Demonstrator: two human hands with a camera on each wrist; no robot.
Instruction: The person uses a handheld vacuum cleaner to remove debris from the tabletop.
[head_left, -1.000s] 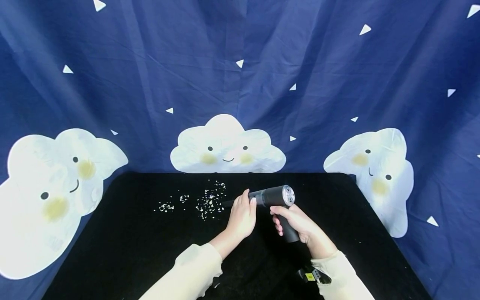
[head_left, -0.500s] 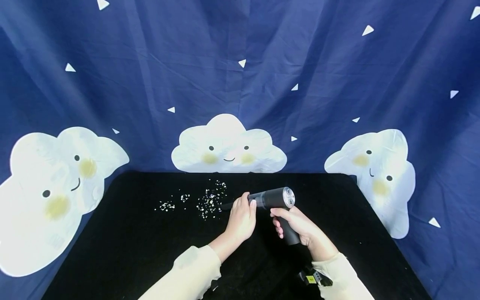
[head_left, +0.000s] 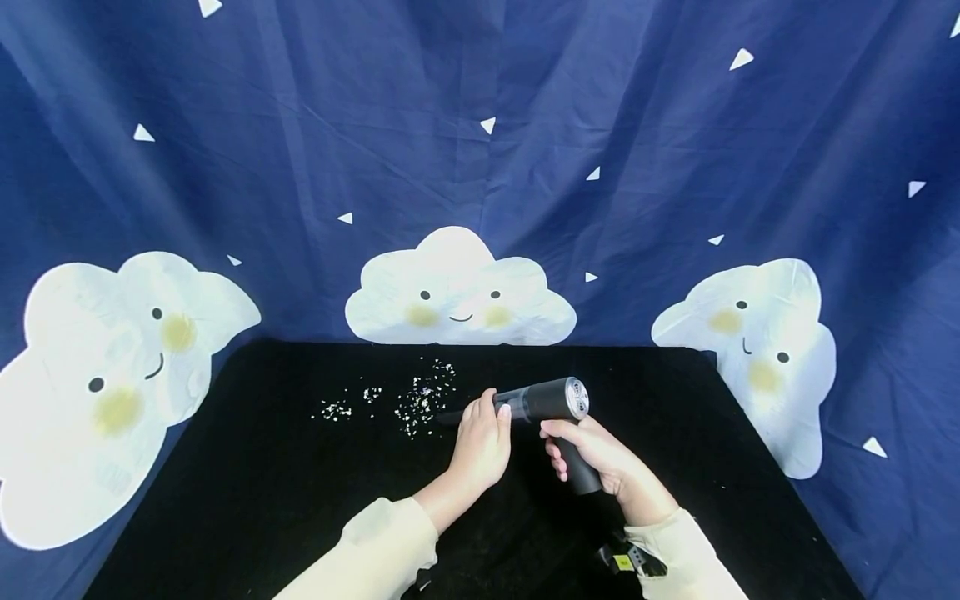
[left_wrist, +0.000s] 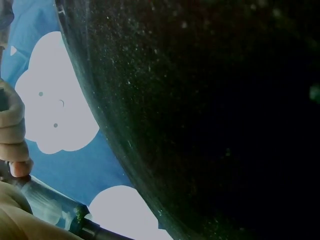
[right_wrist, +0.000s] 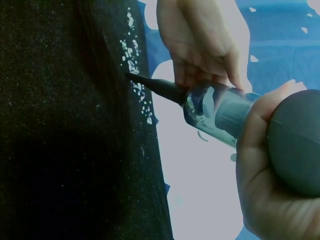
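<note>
The fingers [head_left: 557, 460] of the right hand [head_left: 597, 447] are clamped round the handle [head_left: 580, 470] of the handheld cleaner [head_left: 547, 400]; those of the left hand [head_left: 478, 442] are curled about its clear barrel [right_wrist: 227, 117]. We find the cleaner toward twelve o'clock of the black worktop [head_left: 277, 500], nozzle [right_wrist: 159, 89] directed to nine. White scraps [head_left: 423, 402] lie just beside the tip, toward ten — a smaller cluster [head_left: 335, 410] sits farther out at nine. We judge the step in hand to be bringing the tip to the nearest scraps; whether the cleaner runs, we cannot tell. The next move calls for a low tip and a short sweep toward ten o'clock.
</note>
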